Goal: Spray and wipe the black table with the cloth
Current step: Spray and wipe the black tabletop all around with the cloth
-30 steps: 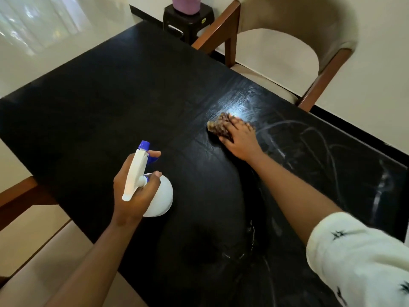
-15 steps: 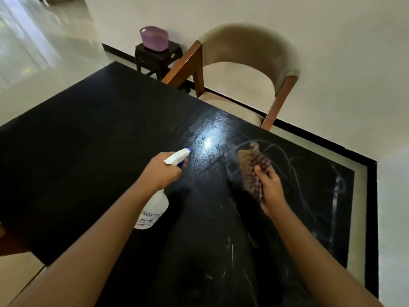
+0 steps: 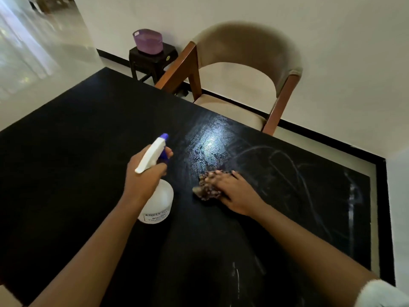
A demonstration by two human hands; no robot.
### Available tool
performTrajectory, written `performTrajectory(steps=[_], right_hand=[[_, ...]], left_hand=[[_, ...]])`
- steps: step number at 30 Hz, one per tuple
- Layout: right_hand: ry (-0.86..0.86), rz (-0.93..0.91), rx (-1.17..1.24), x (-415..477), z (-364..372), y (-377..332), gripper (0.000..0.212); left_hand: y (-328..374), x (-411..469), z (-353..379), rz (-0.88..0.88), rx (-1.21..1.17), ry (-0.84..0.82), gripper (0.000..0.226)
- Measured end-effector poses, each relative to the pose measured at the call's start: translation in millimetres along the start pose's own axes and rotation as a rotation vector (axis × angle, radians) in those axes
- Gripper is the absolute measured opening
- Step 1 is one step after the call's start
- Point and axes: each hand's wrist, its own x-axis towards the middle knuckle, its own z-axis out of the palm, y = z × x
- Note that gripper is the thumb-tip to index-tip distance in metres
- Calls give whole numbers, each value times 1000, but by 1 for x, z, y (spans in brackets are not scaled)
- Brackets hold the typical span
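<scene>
Pressing palm-down on the cloth (image 3: 207,187), the right hand (image 3: 235,193) lies with fingers spread over it on the desk (image 3: 77,151), just short of a wet, shining patch (image 3: 210,147). The left hand (image 3: 141,176) is clamped round the neck of the bottle (image 3: 158,202), one finger on the blue trigger, nozzle aimed up and away toward the far edge. The two hands are near each other but apart, both around the middle of the top.

The far edge runs just in front of the chair (image 3: 243,63), whose seat sits close against it. The right edge lies well beyond the right hand, past pale curved streaks (image 3: 287,165). Left of the bottle the dark top stretches wide to its far-left corner.

The bottle is white and cloudy; how full it is cannot be told, nor whether its base touches the desk. A purple basket (image 3: 148,42) stands on a dark stool (image 3: 152,59) beyond the far corner; its inside is hidden.

Half a second ago the right hand held the cloth bunched and raised off the desk; now the cloth is down flat, nearer the bottle. The bottle then leaned with its nozzle toward the wet patch; now it stands closer to upright.
</scene>
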Motion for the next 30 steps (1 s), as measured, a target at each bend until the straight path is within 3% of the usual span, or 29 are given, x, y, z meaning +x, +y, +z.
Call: performTrajectory(steps=[3, 5, 8, 10, 13, 17, 21, 26, 30], right_hand=[[-52, -41, -71, 51, 4, 21, 55], [14, 62, -87, 92, -4, 47, 55], [61, 308, -93, 139, -16, 77, 56], [59, 382, -100, 146, -13, 79, 58], [29, 249, -104, 108, -3, 57, 61], [-29, -60, -115, 13, 9, 35, 59], [-51, -129, -137, 16, 2, 59, 56], [42, 244, -133, 136, -21, 108, 63], [52, 394, -142, 194, -29, 125, 59]], left_hand=[[-7, 4, -3, 68, 5, 43, 65], [-7, 8, -1, 93, -14, 70, 66], [-8, 12, 4, 116, -17, 89, 90], [-14, 15, 5, 170, -12, 110, 90], [-22, 19, 9, 240, -46, 150, 72], [-28, 31, 16, 271, -114, 174, 76], [-30, 39, 21, 301, -123, 183, 77], [-39, 48, 28, 290, -111, 240, 60], [-41, 51, 30, 277, -138, 253, 47]])
